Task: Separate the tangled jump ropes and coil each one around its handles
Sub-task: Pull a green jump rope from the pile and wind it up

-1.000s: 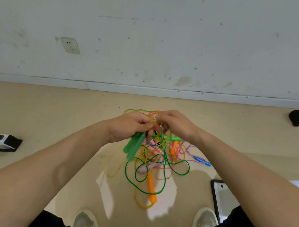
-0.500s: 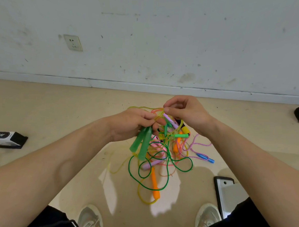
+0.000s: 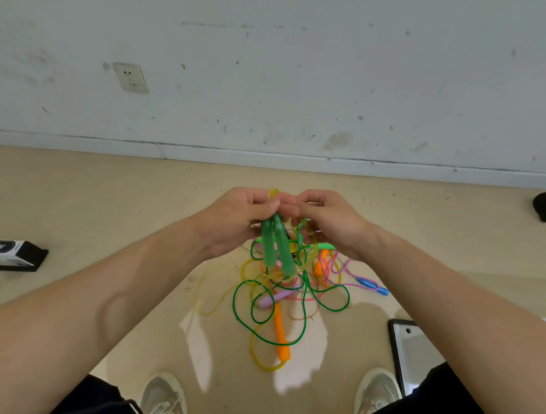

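Both hands are up over the floor (image 3: 78, 204), knuckle to knuckle. My left hand (image 3: 240, 218) clenches the pair of dark green handles (image 3: 277, 251), side by side, their free ends hanging toward six o'clock. A bit of translucent yellow cord (image 3: 273, 194) pokes out above my left fingers at twelve. My right hand (image 3: 330, 222) has its fingers curled in against the left's fingertips, pinching thin strands at the top of the tangle of jump ropes (image 3: 293, 289); which cord exactly, I can't tell.

The tangle drapes from my hands down to the floor between my shoes (image 3: 163, 399). The green cord (image 3: 304, 321) loops wide through the pile. An orange handle (image 3: 281, 335) lies pointing to six o'clock, a pale purple handle (image 3: 275, 297) crosses just above it, and a blue handle (image 3: 373, 286) on a pink braided cord (image 3: 344, 269) sticks out at three. A bright green handle (image 3: 323, 246) shows under my right wrist.

At nine o'clock, well apart, a white-and-black box (image 3: 10, 253). At four, a flat dark-framed panel (image 3: 415, 354) by my right shoe. Wall socket (image 3: 130, 77) at eleven.
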Motion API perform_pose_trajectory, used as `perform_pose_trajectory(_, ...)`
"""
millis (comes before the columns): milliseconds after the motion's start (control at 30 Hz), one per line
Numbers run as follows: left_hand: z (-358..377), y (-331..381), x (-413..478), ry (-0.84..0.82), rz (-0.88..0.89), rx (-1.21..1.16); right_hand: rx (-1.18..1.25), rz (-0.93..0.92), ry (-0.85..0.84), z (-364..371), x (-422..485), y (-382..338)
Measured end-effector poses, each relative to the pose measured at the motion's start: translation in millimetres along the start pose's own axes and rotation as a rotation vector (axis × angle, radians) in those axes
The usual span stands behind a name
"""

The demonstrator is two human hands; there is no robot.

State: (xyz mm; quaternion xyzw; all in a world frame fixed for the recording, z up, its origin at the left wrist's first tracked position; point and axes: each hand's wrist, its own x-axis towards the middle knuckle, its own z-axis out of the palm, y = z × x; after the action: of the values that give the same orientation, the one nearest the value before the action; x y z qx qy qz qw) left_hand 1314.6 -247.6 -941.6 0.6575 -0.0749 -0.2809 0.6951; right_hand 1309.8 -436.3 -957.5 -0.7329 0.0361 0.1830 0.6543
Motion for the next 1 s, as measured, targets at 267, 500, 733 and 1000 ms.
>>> perform_pose_trajectory(267, -2, -6, 2, 0.239, 0.009, -0.043, -0.091, 0.065, -0.027, 15, -8, -6)
perform_pose_trajectory(500, 14, -14, 4, 0.441, 0.034, -0.100, 0.070, -0.001, -0.091, 31, -19, -10)
perform_pose_trajectory(733, 23, -8, 5, 0.338, 0.019, -0.139, 0.164, -0.014, 0.002, 27, -18, -8)
perform_pose_trajectory(1000, 18, -5, 5, 0.411, 0.104, -0.111, 0.156, -0.073, 0.063, 39, -24, -13)
